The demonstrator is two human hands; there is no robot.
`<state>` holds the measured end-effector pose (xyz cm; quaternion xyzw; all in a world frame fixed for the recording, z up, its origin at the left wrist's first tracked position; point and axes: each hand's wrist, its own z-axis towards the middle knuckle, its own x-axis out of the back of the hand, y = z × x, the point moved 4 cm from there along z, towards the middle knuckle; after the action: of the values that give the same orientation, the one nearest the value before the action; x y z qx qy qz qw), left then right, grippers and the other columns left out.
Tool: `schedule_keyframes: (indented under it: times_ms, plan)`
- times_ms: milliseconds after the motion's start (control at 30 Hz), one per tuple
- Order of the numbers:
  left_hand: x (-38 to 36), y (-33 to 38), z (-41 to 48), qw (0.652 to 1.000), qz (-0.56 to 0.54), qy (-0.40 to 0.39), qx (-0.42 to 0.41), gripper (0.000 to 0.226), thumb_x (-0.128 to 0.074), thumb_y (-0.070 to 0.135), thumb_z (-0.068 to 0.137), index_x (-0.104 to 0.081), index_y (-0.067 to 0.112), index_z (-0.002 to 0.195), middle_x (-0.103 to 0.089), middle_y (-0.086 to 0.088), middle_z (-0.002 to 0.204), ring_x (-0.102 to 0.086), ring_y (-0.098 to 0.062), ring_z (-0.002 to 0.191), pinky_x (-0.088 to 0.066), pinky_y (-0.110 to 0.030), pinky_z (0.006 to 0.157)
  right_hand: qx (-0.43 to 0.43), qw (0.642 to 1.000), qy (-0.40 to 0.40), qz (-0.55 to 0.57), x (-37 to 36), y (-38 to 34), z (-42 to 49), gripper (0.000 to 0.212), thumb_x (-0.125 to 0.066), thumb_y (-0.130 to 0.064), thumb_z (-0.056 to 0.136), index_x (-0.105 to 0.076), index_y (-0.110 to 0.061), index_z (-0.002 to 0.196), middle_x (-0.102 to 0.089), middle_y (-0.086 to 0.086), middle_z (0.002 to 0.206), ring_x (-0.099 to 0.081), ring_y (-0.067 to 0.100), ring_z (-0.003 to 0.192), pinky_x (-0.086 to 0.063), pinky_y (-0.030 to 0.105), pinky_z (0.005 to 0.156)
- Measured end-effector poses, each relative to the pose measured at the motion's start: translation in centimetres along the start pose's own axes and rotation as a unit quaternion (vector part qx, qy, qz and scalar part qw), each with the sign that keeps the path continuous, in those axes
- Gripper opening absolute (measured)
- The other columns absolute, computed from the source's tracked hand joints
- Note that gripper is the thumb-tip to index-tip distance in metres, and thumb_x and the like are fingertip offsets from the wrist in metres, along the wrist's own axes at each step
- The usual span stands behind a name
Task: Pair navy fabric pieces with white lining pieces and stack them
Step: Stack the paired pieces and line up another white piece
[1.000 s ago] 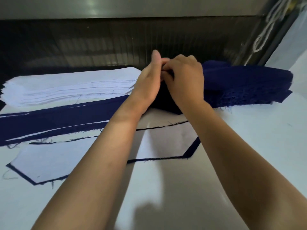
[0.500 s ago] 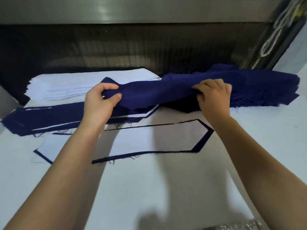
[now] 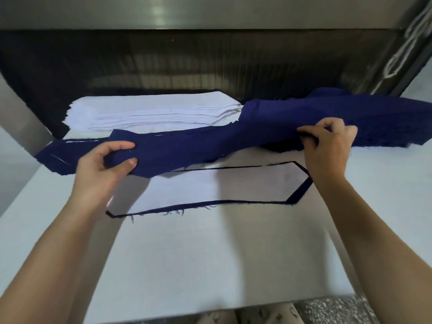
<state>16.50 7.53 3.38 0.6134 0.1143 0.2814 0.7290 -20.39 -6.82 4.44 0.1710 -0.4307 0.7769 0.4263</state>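
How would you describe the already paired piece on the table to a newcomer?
Start at the pale work table; near its middle, just below the lifted long navy fabric piece, lies a flat white lining panel with a pointed right end. Unlike the plain stack of white lining pieces at the back, it has a thin navy border round its edges.

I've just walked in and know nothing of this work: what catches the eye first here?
A navy fabric piece hangs across the middle, gripped by the left hand at one end and pinched by the right hand farther right. Behind it at the left sits a stack of white lining pieces; beneath it on the table lies a white lining piece rimmed in navy.
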Motion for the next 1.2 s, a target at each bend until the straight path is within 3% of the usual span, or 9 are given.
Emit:
schedule_keyframes:
  times_ms: [133, 267, 400, 533, 667, 733, 867, 1033, 1200]
  plan:
    - [2.4, -1.0, -0.8, 1.0, 0.019, 0.007, 0.001, 0.037, -0.068, -0.002, 0.082, -0.07, 0.033, 0.091, -0.069, 0.005, 0.101, -0.066, -0.005, 0.088, -0.052, -0.016, 0.08, -0.006, 0.997, -0.031, 0.076, 0.2, 0.0, -1.5, 0.018, -0.06, -0.007, 0.089, -0.071, -0.018, 0.098, -0.043, -0.008, 0.111, -0.044, 0.007, 0.085, -0.04, 0.021, 0.075]
    - [3.5, -2.4, -1.6, 0.998, 0.048, 0.034, 0.002, 0.037, -0.071, -0.002, 0.081, -0.069, 0.034, 0.087, -0.069, 0.014, 0.092, -0.066, -0.002, 0.08, -0.053, -0.014, 0.077, 0.069, 0.991, -0.062, 0.094, 0.4, 0.1, -4.1, 0.02, -0.062, 0.002, 0.084, -0.071, -0.01, 0.097, -0.053, -0.002, 0.125, -0.05, 0.007, 0.074, -0.036, 0.003, 0.071]
    - [4.1, -3.9, -2.3, 0.995, 0.074, 0.072, 0.011, 0.029, -0.074, 0.006, 0.08, -0.069, 0.033, 0.09, -0.066, -0.012, 0.09, -0.061, -0.044, 0.087, -0.053, -0.051, 0.089, 0.077, 0.976, -0.144, 0.144, -0.1, 0.6, -5.9, 0.031, -0.06, 0.013, 0.077, -0.07, -0.014, 0.088, -0.058, -0.008, 0.115, -0.055, 0.001, 0.074, -0.04, 0.005, 0.069]
    - [4.4, -4.2, -2.4, 0.986, 0.14, 0.089, -0.01, 0.031, -0.074, 0.011, 0.082, -0.065, 0.04, 0.083, -0.057, 0.009, 0.075, -0.052, -0.023, 0.066, -0.048, -0.03, 0.074, 0.061, 0.972, -0.159, 0.164, -0.3, 1.0, -6.4, 0.043, -0.056, 0.019, 0.069, -0.066, -0.021, 0.079, -0.063, -0.007, 0.101, -0.053, -0.01, 0.073, -0.038, 0.002, 0.067]
    - [4.9, -4.6, -2.5, 0.98, 0.163, 0.111, -0.006, 0.015, -0.065, 0.01, 0.088, -0.069, 0.024, 0.094, -0.062, 0.017, 0.082, -0.053, -0.002, 0.067, -0.041, -0.005, 0.067, 0.022, 0.969, -0.188, 0.161, -0.7, 1.5, -6.4, 0.045, -0.047, 0.021, 0.072, -0.066, -0.02, 0.076, -0.066, -0.002, 0.097, -0.056, 0.0, 0.082, -0.037, -0.001, 0.071]
    - [4.8, -4.6, -2.5, 0.978, 0.174, 0.111, -0.002, 0.013, -0.063, 0.009, 0.089, -0.068, 0.02, 0.094, -0.063, 0.019, 0.084, -0.053, 0.004, 0.067, -0.04, -0.005, 0.068, -0.01, 0.964, -0.21, 0.162, -1.0, 1.9, -6.3, 0.049, -0.041, 0.021, 0.071, -0.065, -0.021, 0.076, -0.065, -0.005, 0.097, -0.055, 0.007, 0.09, -0.035, -0.003, 0.073]
    - [4.6, -4.7, -2.5, 0.975, 0.194, 0.108, 0.003, 0.012, -0.063, 0.007, 0.089, -0.068, 0.016, 0.093, -0.061, 0.019, 0.085, -0.053, 0.007, 0.066, -0.039, -0.004, 0.067, -0.055, 0.949, -0.226, 0.214, -0.9, 2.1, -6.3, 0.052, -0.037, 0.014, 0.075, -0.066, -0.03, 0.077, -0.063, -0.013, 0.091, -0.055, -0.01, 0.08, -0.036, -0.002, 0.065]
    - [4.8, -4.5, -2.7, 0.972, 0.204, 0.116, 0.0, 0.015, -0.061, 0.002, 0.089, -0.067, 0.014, 0.097, -0.061, 0.009, 0.083, -0.052, 0.013, 0.063, -0.039, 0.0, 0.066, -0.026, 0.954, -0.234, 0.186, -0.8, 1.5, -6.3, 0.026, -0.058, -0.001, 0.085, -0.066, -0.026, 0.084, -0.061, -0.016, 0.083, -0.056, -0.012, 0.071, -0.038, -0.001, 0.061]
    - [5.1, -4.4, -2.7, 0.969, 0.212, 0.125, 0.0, 0.017, -0.06, 0.002, 0.09, -0.066, 0.016, 0.097, -0.062, 0.001, 0.092, -0.054, 0.01, 0.066, -0.039, -0.003, 0.069, 0.016, 0.959, -0.244, 0.143, -0.8, 1.1, -6.3, 0.028, -0.066, 0.001, 0.079, -0.065, -0.025, 0.089, -0.058, -0.016, 0.092, -0.052, -0.003, 0.078, -0.032, -0.005, 0.068]
